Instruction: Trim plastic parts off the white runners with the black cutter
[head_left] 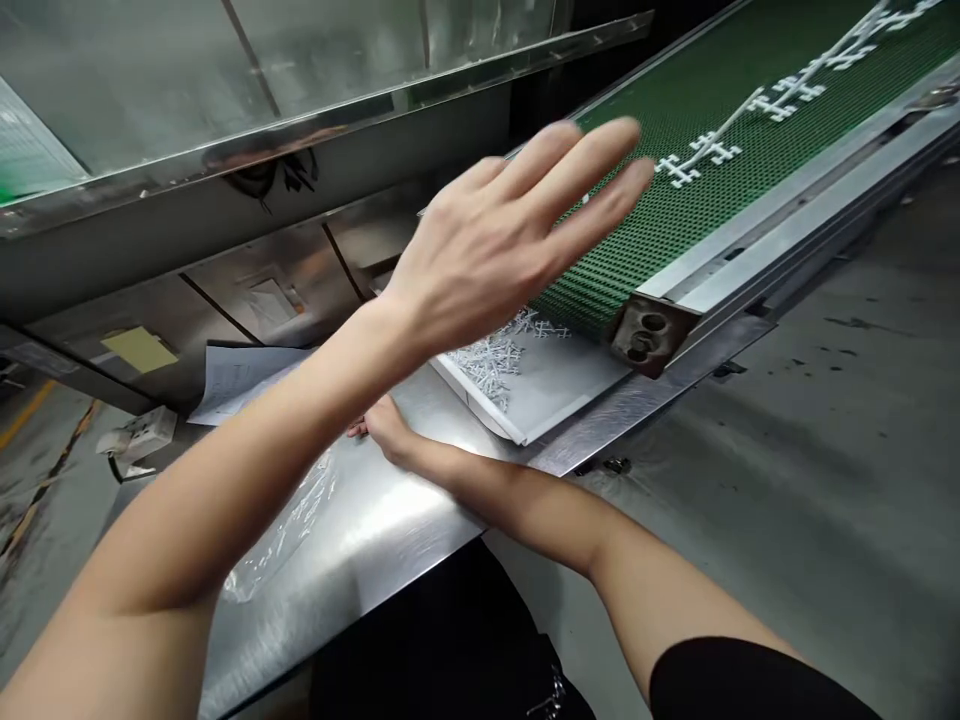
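My left hand (502,225) is raised in front of the lower end of a green conveyor belt (675,230), its fingers stretched out and nothing visible in it. White branched plastic pieces (705,155) lie in a row on the belt, beyond my fingertips. My right hand (386,425) is low over the metal table (420,500), beside a white tray (562,390). My left forearm covers part of it, and its fingers are mostly hidden. A heap of small white plastic pieces (491,365) lies in the tray, under the belt's end.
Clear plastic film (292,530) and a paper sheet (240,375) lie on the table's left side. A white socket box (146,432) sits at its left edge. Behind stands a metal machine housing (337,50). The conveyor's metal side rail (810,170) juts out at right.
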